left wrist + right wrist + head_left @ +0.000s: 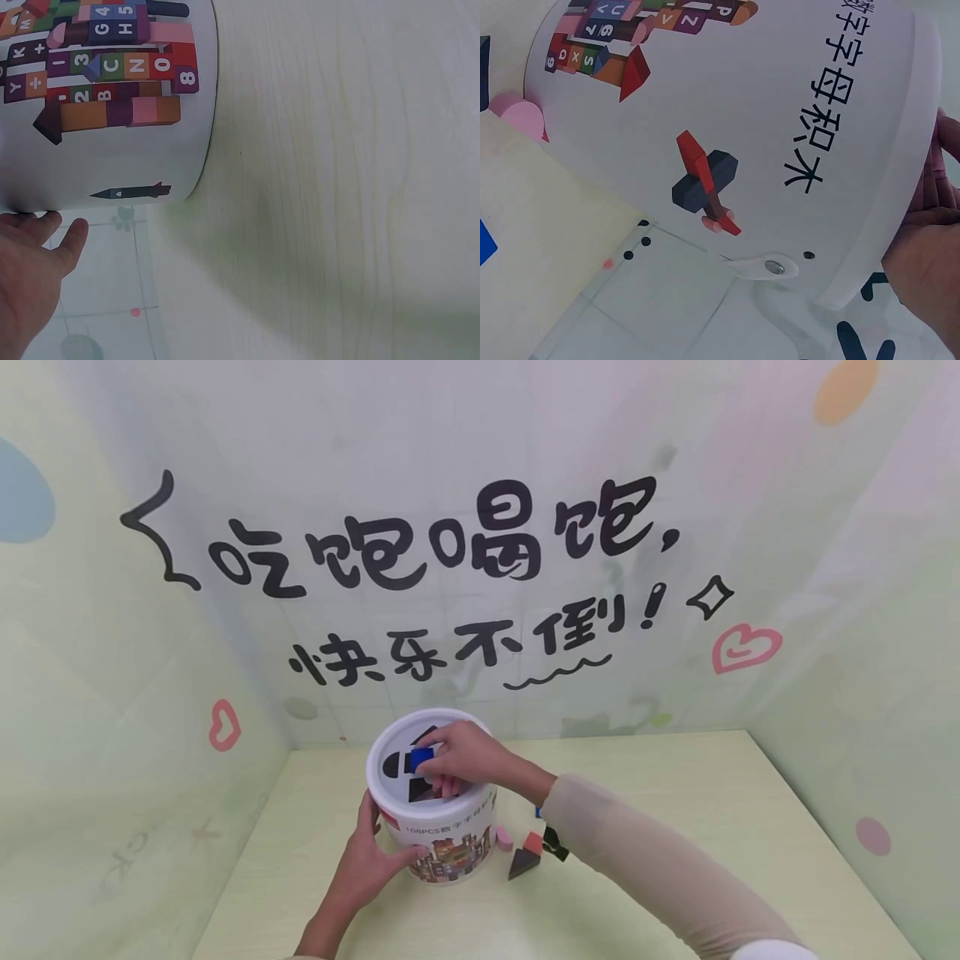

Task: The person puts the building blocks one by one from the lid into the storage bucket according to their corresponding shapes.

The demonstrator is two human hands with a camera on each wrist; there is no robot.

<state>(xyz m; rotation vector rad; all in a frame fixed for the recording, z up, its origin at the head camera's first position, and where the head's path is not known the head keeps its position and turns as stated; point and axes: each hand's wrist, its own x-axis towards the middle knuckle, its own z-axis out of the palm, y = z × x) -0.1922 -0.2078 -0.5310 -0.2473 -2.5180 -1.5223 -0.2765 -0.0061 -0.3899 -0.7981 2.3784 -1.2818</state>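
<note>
A white toy-block bucket (450,852) stands upright on the table, its lid (386,745) cut with black-looking shaped holes. My left hand (366,864) holds the bucket's left side, thumb across the printed front and fingers against the wall. Above the lid, my right hand (474,758) pinches a blue block (422,760) between thumb and fingers, right over the holes. How far the block reaches into a hole is hard to tell. The right wrist view shows the right hand (930,225) at the bucket's rim, its fingertips hidden behind it.
Right of the bucket lie a dark triangular block (525,862), a red block (533,842), a pink block (504,838) and a dark block (555,843). A blue block (486,244) lies there too, partly behind the sleeve in the head view. Printed curtains enclose the table (645,893).
</note>
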